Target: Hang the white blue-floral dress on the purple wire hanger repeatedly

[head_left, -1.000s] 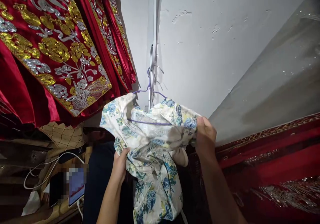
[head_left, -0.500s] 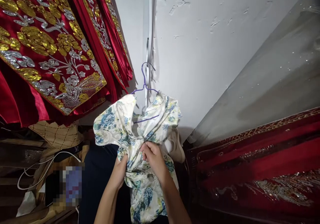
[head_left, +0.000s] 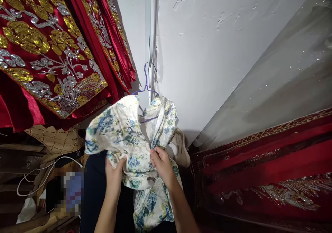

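Note:
A cream garment with blue flowers (head_left: pixel 127 136) hangs on a purple wire hanger (head_left: pixel 145 82) hooked on a white strip on the wall. My left hand (head_left: pixel 113 174) grips the cloth at its lower left. My right hand (head_left: pixel 161 163) pinches the front edge near the middle, fingers closed on the fabric. The two hands are close together below the neckline. The lower part of the garment droops between my forearms.
Red garments with gold and silver embroidery (head_left: pixel 52 49) hang at the upper left. More red embroidered cloth under clear plastic (head_left: pixel 261 170) lies at the right. A white cable (head_left: pixel 44 177) and cluttered things sit at the lower left. A pale shoe (head_left: pixel 181 150) shows behind the garment.
My right hand has come from the garment's right shoulder to its front middle, bringing the two sides together. My left hand has shifted slightly left, and the left shoulder has spread outward.

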{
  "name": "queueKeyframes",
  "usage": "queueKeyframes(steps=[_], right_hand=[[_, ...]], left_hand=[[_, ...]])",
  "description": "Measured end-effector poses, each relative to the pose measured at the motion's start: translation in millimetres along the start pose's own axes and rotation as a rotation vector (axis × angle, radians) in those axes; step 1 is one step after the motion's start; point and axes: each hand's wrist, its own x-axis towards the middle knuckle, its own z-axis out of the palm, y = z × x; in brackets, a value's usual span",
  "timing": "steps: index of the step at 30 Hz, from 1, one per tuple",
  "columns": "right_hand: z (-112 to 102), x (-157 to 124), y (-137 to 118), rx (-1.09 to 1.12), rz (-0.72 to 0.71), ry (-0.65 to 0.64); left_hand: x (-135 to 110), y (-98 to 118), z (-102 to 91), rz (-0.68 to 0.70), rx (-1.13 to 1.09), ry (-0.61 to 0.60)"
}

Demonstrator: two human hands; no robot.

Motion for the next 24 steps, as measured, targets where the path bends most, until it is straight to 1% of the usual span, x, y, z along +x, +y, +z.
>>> queueKeyframes(steps=[2,3,4,5,6,7,9,10,11,13,15,17,19,20,22,24], right_hand=[[-3.8,-6.6,3.9,-0.032,0.034,-0.035],[-4.7,-9.6,4.6,-0.047,0.044,-0.052],[-4.8,-12.3,4.3,-0.058,0.053,-0.069],[-4.2,-14.9,3.2,-0.067,0.064,-0.088],[-2.9,-17.3,1.6,-0.076,0.074,-0.111],[-1.3,-19.8,-0.3,-0.088,0.083,-0.140],[2.2,-24.5,-3.7,-0.111,0.090,-0.192],[3.5,-26.2,-5.3,-0.114,0.089,-0.208],[4.3,-26.8,-7.3,-0.109,0.088,-0.215],[3.8,-22.7,-14.9,-0.070,0.091,-0.209],[0.7,-8.5,-32.3,-0.036,0.071,-0.172],[-3.3,14.8,-62.0,-0.051,-0.002,-0.111],[-5.4,40.1,-99.6,-0.091,-0.116,-0.045],[-5.0,50.5,-118.1,-0.060,-0.146,-0.027],[-0.8,61.6,-147.1,0.009,-0.223,0.024],[5.7,59.0,-158.6,0.037,-0.291,0.056]], left_hand=[[-11.1,2.2,4.5,0.220,0.108,0.221],[-18.6,2.0,8.5,0.321,0.174,0.291],[-26.3,1.0,13.4,0.403,0.237,0.314],[-33.6,-0.7,18.5,0.461,0.288,0.287],[-39.7,-3.1,23.6,0.484,0.317,0.210],[-44.1,-5.6,28.1,0.468,0.320,0.096],[-46.9,-10.4,34.4,0.366,0.265,-0.157],[-45.6,-12.0,36.1,0.318,0.227,-0.249],[-43.2,-12.8,37.1,0.290,0.198,-0.304],[-36.6,-11.8,37.7,0.309,0.186,-0.351],[-29.9,-9.2,38.5,0.376,0.222,-0.387],[-23.8,-8.4,40.8,0.431,0.300,-0.434],[-18.1,-11.2,44.5,0.474,0.399,-0.475],[-15.4,-13.7,46.5,0.490,0.449,-0.498],[-10.3,-17.9,50.2,0.508,0.535,-0.543],[-6.4,-15.6,52.0,0.496,0.597,-0.593]])
